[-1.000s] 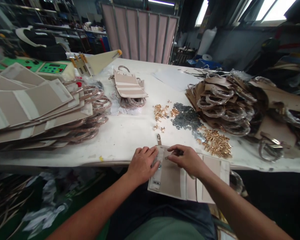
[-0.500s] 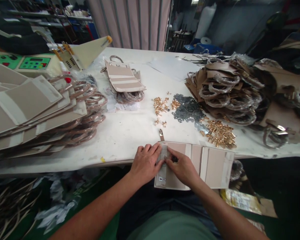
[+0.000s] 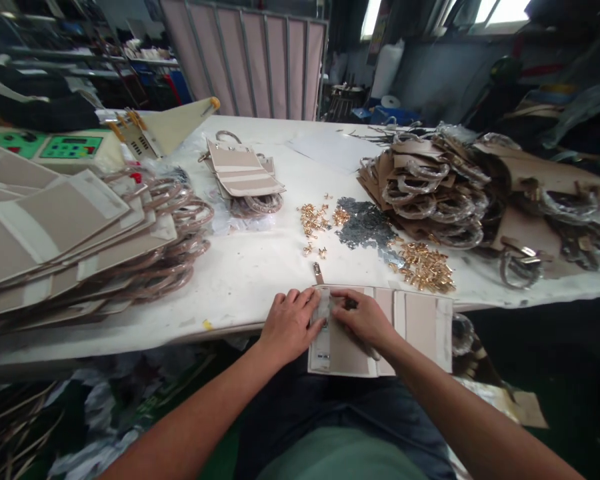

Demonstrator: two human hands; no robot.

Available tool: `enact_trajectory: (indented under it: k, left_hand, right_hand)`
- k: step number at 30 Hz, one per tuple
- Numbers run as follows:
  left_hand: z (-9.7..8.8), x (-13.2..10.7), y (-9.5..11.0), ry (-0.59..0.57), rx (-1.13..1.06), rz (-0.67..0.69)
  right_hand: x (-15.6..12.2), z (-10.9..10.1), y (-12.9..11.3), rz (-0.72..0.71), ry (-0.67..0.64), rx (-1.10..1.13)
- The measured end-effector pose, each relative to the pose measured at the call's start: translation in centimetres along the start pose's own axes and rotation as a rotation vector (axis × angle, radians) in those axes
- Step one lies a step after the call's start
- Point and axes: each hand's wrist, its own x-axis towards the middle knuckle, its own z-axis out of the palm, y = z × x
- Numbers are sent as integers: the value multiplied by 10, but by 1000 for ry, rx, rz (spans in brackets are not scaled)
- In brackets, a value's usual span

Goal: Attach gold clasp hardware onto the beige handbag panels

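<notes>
A beige bag panel [image 3: 423,333] with pale strips lies opened out at the table's front edge, its near side overhanging toward my lap. My left hand [image 3: 290,325] rests on the panel's left end, fingers stretched and thumb apart. My right hand [image 3: 364,319] is curled over the same end, around a slim dark tool [image 3: 372,349] whose lower end shows below the palm; its kind is mostly hidden. Small metal fittings show in the strip beside my fingers. A short strap with a metal clasp [image 3: 317,270] sticks out beyond the panel's far edge.
Gold prong fittings [image 3: 427,267] and grey metal plates [image 3: 364,223] lie in heaps beyond the panel. Stacked bag pieces with handles stand left [image 3: 55,227] and right [image 3: 430,180]. A smaller bag stack [image 3: 245,170] sits mid-table, near a machine with green control panels [image 3: 73,147].
The view has tilted up and shifted right slightly. My right hand has turned over the strip, exposing more of the slim tool. My left hand stays on the panel's left end.
</notes>
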Motion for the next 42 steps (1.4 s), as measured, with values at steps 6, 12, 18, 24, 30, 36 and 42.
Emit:
enact_trajectory:
  k: [6,12,18,24,30,36,42]
  left_hand:
    - [0,-2,1,34,-119,-72]
    - [1,1,0,29,-150,-133]
    - [1,7,-4,31,-218,-174]
    - [-2,16,-9,26,-306,-237]
    - [-12,40,-19,-132,-531,-470]
    - [-25,70,-29,-330,-504,-432]
    - [-19,87,-32,-492,-644,-517]
  right_hand:
    - [24,-6,-12,39,-48,46]
    - [34,-5,-16,-7,-111,16]
    - [36,-1,-15,-71,-35,-77]
    - [35,1,-23,-61,-16,-168]
    - [37,1,-26,-85,3,-311]
    - [41,4,-15,-123,40,-388]
    - [42,0,-18,-101,10,-353]
